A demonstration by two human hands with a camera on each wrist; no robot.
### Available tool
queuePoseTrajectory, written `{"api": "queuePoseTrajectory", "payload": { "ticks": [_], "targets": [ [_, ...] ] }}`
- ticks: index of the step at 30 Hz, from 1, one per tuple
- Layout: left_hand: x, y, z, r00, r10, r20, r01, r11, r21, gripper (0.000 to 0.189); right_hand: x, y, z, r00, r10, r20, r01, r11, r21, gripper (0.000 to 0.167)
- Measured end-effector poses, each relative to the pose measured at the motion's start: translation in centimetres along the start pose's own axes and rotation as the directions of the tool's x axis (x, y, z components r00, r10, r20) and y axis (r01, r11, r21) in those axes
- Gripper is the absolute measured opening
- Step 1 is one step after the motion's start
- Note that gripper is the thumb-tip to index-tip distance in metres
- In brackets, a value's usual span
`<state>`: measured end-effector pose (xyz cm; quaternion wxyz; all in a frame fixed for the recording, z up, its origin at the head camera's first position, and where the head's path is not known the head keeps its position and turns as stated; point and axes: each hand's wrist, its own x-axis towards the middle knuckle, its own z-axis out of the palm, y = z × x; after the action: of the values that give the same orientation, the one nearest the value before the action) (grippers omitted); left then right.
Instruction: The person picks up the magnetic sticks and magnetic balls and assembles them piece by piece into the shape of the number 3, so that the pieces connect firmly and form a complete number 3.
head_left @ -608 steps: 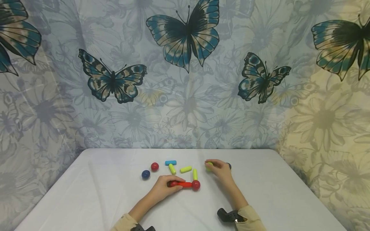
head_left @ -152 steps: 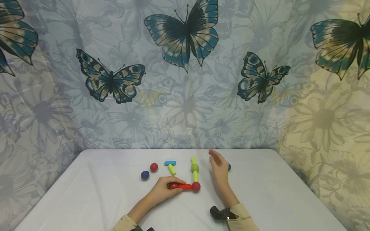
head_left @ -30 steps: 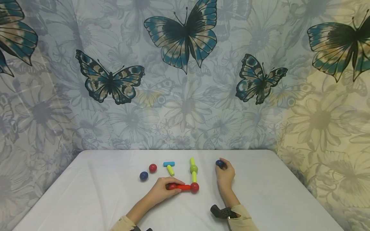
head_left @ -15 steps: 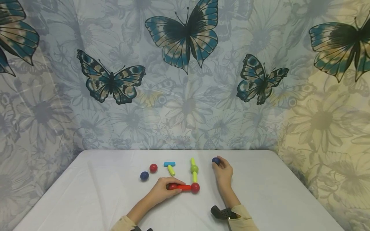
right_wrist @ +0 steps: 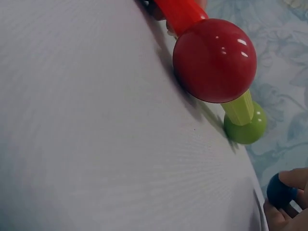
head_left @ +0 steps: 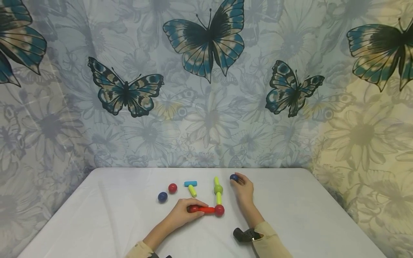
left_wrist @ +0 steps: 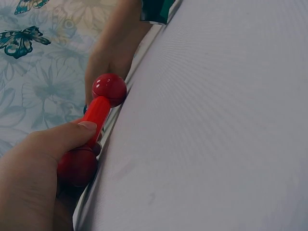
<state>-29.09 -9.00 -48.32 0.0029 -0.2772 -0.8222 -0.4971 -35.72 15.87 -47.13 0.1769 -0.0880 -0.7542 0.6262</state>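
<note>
My left hand (head_left: 183, 211) grips the left end of a red stick (head_left: 208, 210), around a red ball (head_left: 193, 209) partly covered by the fingers. Another red ball (head_left: 219, 210) sits on the stick's right end. From that ball a yellow-green stick (head_left: 219, 198) runs back to a green ball (head_left: 218, 189), and a second yellow-green stick (head_left: 216, 180) extends beyond it. Between thumb and fingers my right hand (head_left: 244, 189) pinches a dark blue ball (head_left: 233, 177), right of the far stick and apart from it. The right wrist view shows this blue ball (right_wrist: 281, 190) too.
Left of the joined pieces lie a loose red ball (head_left: 172, 188), a dark blue ball (head_left: 162, 197), a light blue stick (head_left: 190, 183) and a yellow-green stick (head_left: 192, 191). All rest on a white-covered table (head_left: 96, 215) before a butterfly-patterned cloth (head_left: 206, 136).
Over the last second my right hand has carried the blue ball left, toward the far yellow-green stick. Earlier, the green ball and second stick joined the chain. My left hand keeps its grip.
</note>
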Motion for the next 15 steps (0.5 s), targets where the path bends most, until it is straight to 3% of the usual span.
{"api": "queuePoseTrajectory", "payload": {
  "ticks": [11,15],
  "targets": [
    [0.0,0.0,0.0,1.000,-0.008,0.003,0.008,1.000,0.018,0.022,1.4,-0.6,1.5,0.998,0.021,0.060,-0.019,0.999,-0.035,0.039],
    [0.0,0.0,0.1,1.000,-0.010,0.005,0.010,1.000,0.019,0.023,1.5,-0.9,1.9,0.997,-0.005,0.071,0.007,1.000,-0.023,0.037]
  ]
}}
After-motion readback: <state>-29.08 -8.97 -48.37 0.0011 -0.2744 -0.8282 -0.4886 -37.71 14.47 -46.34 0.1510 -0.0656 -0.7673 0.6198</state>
